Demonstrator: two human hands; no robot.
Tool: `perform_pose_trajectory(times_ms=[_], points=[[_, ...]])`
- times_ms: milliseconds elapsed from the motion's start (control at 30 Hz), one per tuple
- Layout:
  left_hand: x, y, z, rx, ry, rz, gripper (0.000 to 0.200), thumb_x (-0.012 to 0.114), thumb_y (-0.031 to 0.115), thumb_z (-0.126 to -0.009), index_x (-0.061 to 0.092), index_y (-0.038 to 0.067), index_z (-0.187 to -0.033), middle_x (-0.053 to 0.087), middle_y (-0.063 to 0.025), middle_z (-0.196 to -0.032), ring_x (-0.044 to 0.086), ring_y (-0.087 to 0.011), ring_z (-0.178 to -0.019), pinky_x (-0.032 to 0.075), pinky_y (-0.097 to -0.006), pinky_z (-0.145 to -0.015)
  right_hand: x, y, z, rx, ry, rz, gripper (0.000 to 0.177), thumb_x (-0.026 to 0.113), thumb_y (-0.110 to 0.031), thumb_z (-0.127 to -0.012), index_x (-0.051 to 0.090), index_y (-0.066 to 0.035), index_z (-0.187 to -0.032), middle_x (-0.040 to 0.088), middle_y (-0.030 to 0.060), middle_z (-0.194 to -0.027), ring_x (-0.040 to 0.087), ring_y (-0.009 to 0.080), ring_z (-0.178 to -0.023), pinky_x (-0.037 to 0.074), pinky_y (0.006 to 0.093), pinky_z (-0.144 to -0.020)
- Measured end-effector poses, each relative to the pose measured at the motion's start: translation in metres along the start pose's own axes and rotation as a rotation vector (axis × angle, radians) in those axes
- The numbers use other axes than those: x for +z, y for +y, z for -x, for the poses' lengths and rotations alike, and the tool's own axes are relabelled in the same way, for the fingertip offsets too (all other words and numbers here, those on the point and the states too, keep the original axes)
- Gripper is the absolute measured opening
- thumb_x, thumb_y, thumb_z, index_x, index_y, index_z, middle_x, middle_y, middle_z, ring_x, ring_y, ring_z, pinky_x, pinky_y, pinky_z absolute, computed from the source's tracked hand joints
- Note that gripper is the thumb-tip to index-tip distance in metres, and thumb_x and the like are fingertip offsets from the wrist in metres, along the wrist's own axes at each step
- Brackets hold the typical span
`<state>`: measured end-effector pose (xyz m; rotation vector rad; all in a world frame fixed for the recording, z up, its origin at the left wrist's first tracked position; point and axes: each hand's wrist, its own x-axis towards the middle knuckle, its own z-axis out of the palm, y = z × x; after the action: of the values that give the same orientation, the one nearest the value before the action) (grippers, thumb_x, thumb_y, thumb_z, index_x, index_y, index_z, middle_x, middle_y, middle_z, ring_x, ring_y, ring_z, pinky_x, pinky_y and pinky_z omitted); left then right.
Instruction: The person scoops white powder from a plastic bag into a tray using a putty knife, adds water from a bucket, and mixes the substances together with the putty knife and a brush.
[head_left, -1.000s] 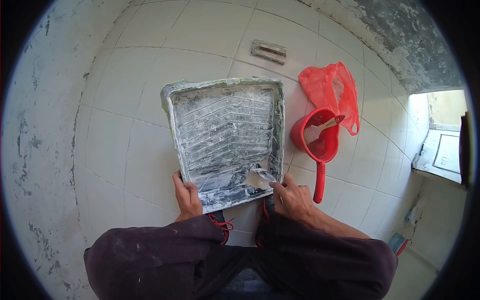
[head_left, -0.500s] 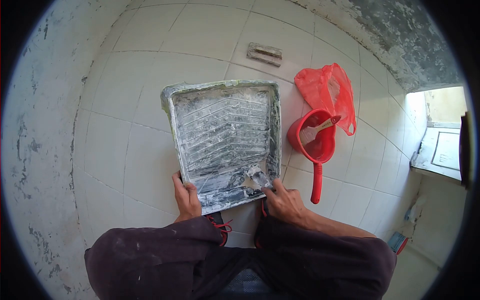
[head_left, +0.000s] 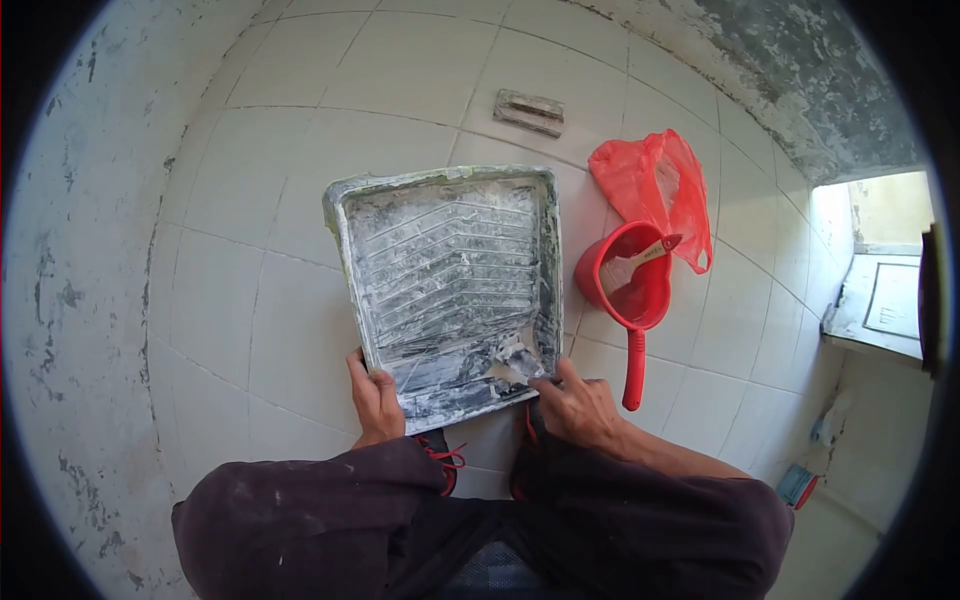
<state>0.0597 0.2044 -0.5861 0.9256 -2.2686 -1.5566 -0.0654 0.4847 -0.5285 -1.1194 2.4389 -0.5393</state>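
Observation:
A paint tray (head_left: 450,270) with a ribbed slope, smeared with white and grey residue, is tilted in front of my knees. My left hand (head_left: 378,402) grips its lower left edge, thumb on the rim. In my right hand (head_left: 580,408) is a scraper (head_left: 519,362), its blade coated in whitish paste and set against the lower right part of the tray. Scraped-up paste lies around the blade. My right fingers are closed round the handle, which they mostly hide.
Right of the tray stands a red dipper (head_left: 636,340) with a paintbrush (head_left: 640,262) resting in it. A red plastic bag (head_left: 655,180) lies behind it. Farther back is a plastering float (head_left: 529,112) on the tiled floor (head_left: 300,150). A blue-and-red can (head_left: 797,486) sits at the right.
The scraper and my right hand have shifted slightly right and down, and the paste at the blade looks more heaped. My left hand keeps its grip on the tray.

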Motion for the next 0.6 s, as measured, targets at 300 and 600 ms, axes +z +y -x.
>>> perform_pose_trajectory(times_ms=[300, 600], points=[[-0.001, 0.006, 0.001, -0.080, -0.018, -0.006, 0.060, 0.038, 0.048, -0.111, 0.042, -0.005, -0.139, 0.060, -0.0231, -0.118, 0.060, -0.0298, -0.106, 0.045, -0.0390, -0.097, 0.003, 0.009, 0.008, 0.068, -0.024, -0.016, 0.028, 0.069, -0.009, -0.084, 0.072, -0.005, -0.112, 0.055, 0.0161, -0.100, 0.066, 0.0330, -0.061, 0.056, 0.0443, -0.050], [0.000, -0.002, 0.002, -0.059, -0.014, -0.016, 0.061, 0.039, 0.049, -0.111, 0.042, -0.005, -0.139, 0.060, -0.0235, -0.119, 0.061, -0.0311, -0.107, 0.045, -0.0402, -0.097, 0.009, 0.010, 0.011, 0.095, -0.024, -0.015, 0.030, 0.069, -0.010, -0.084, 0.072, -0.006, -0.114, 0.056, 0.0161, -0.100, 0.064, 0.0335, -0.061, 0.056, 0.0452, -0.051]])
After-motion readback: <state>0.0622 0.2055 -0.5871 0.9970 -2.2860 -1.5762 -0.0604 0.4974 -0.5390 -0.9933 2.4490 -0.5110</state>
